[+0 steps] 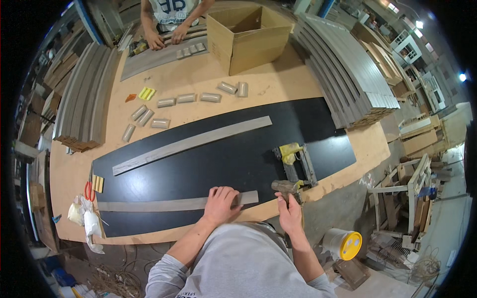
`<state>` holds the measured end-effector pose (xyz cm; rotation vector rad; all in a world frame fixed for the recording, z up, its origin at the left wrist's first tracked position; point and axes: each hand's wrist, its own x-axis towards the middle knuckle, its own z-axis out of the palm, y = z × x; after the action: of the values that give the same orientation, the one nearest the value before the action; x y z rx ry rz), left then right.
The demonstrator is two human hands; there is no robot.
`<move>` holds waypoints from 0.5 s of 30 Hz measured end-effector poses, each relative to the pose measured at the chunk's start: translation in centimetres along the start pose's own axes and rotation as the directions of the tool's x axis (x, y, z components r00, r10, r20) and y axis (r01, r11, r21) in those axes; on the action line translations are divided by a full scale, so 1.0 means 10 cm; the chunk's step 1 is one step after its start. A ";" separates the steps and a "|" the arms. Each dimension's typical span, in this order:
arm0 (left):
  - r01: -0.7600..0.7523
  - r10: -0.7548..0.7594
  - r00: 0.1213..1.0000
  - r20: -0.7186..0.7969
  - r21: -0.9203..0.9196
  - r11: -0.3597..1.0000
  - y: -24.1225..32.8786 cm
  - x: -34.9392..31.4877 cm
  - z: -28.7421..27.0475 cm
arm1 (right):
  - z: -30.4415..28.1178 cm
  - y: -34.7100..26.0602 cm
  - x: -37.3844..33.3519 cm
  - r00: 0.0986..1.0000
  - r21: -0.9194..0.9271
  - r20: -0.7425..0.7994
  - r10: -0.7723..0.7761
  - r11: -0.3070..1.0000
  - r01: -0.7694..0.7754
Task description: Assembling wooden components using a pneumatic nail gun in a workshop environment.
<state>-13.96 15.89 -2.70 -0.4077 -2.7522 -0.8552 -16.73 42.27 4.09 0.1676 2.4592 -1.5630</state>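
Note:
A grey wooden strip lies along the near edge of a black panel. My left hand is over that strip near its right end, fingers bent across it and gripping it against the panel. At the panel's near right edge, my right hand is closed around a hammer-like tool with a blunt brownish head; its handle is mostly hidden. Just beyond it a nail gun with yellow wrapping lies on the panel. Farther up the panel rests a second grey strip, touched by neither hand.
Small wrapped packets lie scattered beyond the panel. Stacks of grey boards stand at the left and right. A cardboard box stands at the back, beside a co-worker's hands. Red-handled scissors lie at the left edge.

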 end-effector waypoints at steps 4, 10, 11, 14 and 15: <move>0.075 -0.075 0.997 0.008 -0.034 0.997 0.27 0.21 -0.29 | 0.12 -0.18 0.13 0.969 0.026 -0.085 -0.230 0.972 0.233; 0.310 -0.213 0.948 0.237 -0.535 0.786 0.70 0.15 -0.51 | 0.62 -1.07 0.38 0.982 0.729 -0.010 -0.191 0.670 0.138; 0.437 -0.370 0.898 0.239 -0.590 0.679 0.73 0.14 -0.58 | 0.73 -1.28 0.41 0.985 0.834 -0.052 -0.165 0.535 0.134; 0.658 -0.578 0.745 0.334 -0.514 0.551 0.51 0.14 -1.08 | 1.02 -1.46 0.49 0.911 0.721 0.134 -0.390 0.669 0.180; 0.657 -0.608 0.738 0.293 -0.515 0.550 0.41 0.08 -1.22 | 1.13 -1.54 0.47 0.879 0.562 0.233 -0.417 0.795 0.228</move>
<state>-11.73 12.16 9.48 0.5593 -2.6255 -1.9365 -23.12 25.35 11.78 -0.4473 1.8077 -2.1640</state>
